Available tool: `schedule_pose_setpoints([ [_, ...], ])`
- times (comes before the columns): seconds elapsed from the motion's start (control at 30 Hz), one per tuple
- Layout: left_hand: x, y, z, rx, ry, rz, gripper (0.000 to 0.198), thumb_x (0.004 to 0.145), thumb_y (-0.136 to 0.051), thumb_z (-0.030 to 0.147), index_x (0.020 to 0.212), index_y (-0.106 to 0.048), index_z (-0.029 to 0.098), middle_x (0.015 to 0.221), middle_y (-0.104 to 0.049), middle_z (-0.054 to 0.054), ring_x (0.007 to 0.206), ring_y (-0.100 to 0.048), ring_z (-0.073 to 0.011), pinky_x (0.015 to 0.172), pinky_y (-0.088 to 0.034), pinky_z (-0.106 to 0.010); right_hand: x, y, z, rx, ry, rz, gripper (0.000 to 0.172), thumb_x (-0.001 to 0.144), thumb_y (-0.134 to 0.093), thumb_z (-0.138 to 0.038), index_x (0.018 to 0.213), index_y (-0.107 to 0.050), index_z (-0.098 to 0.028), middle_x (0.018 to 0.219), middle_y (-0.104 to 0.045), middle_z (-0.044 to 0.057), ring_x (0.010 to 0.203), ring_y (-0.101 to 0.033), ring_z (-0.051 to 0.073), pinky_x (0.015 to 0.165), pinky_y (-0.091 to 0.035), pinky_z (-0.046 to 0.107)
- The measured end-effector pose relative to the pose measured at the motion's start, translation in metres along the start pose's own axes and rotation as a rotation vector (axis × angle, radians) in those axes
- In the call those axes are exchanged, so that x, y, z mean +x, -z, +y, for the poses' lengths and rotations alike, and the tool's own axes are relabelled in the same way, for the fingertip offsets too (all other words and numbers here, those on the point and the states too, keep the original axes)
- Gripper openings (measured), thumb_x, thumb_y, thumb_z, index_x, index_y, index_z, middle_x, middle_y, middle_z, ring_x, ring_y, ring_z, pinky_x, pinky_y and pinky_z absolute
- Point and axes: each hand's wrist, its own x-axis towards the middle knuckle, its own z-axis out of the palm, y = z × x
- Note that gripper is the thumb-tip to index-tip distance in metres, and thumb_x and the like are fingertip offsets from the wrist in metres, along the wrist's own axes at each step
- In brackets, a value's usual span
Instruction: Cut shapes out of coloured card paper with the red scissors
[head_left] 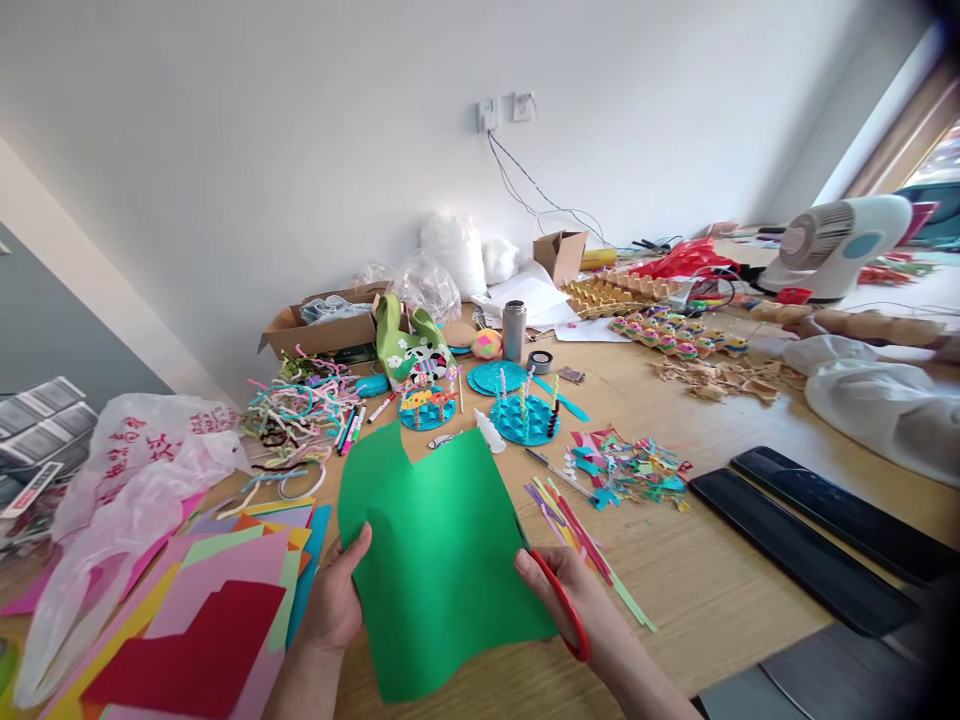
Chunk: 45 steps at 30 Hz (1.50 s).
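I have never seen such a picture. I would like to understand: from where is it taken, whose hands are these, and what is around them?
There is no machine here. The single picture comes from a camera worn on a person's head, looking forward and down, so the two bare hands are the wearer's own. The left hand holds a green sheet by its left side. The right hand holds red-handled scissors at the sheet's right edge. On the wooden table, coloured paper sheets lie to the left and colourful scraps to the right. Farther back stand a grey bottle and a white fan.
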Motion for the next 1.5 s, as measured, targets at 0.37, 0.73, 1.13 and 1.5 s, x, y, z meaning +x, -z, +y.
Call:
schedule_pose_setpoints([
  [0.37,-0.007,0.000,0.005,-0.167,0.104,-0.124,0.049,0.062,-0.075,0.025,0.109,-0.065,0.022,0.106,-0.069,-0.005,0.108,-0.058,-0.0296,0.096,-0.046,-0.041,0.002,0.002,0.002,-0.069,0.084,-0.015,0.059,0.073,-0.044,-0.074,0.053,-0.026,-0.021,0.051,-0.018,-0.007,0.044,-0.019,0.006,0.041,-0.013,0.021],
  [0.73,-0.003,0.004,0.004,-0.083,-0.020,-0.067,0.049,0.065,-0.073,0.023,0.113,-0.063,0.023,0.102,-0.070,-0.003,0.118,-0.050,-0.0277,0.102,-0.041,-0.039,0.003,-0.001,0.006,-0.029,0.048,-0.004,0.057,0.072,-0.046,-0.073,0.053,-0.030,-0.022,0.048,-0.022,-0.007,0.039,-0.026,0.006,0.035,-0.024,0.019],
  [1.13,0.000,0.013,0.002,-0.214,0.099,-0.082,0.037,0.068,-0.066,0.016,0.103,-0.068,0.027,0.102,-0.070,0.000,0.120,-0.048,-0.0264,0.105,-0.039,-0.040,0.002,-0.004,0.006,0.001,0.023,-0.009,0.060,0.067,-0.047,-0.077,0.053,-0.031,-0.022,0.046,-0.024,-0.008,0.037,-0.029,0.006,0.033,-0.028,0.019],
  [1.5,0.008,0.032,-0.006,-0.229,0.145,-0.072,0.020,0.071,-0.067,0.029,0.089,-0.073,0.026,0.101,-0.070,0.000,0.122,-0.046,-0.0263,0.106,-0.036,-0.039,0.001,-0.007,0.003,-0.032,0.053,-0.005,0.060,0.067,-0.048,-0.077,0.052,-0.030,-0.022,0.048,-0.024,-0.007,0.040,-0.026,0.006,0.037,-0.021,0.019],
])
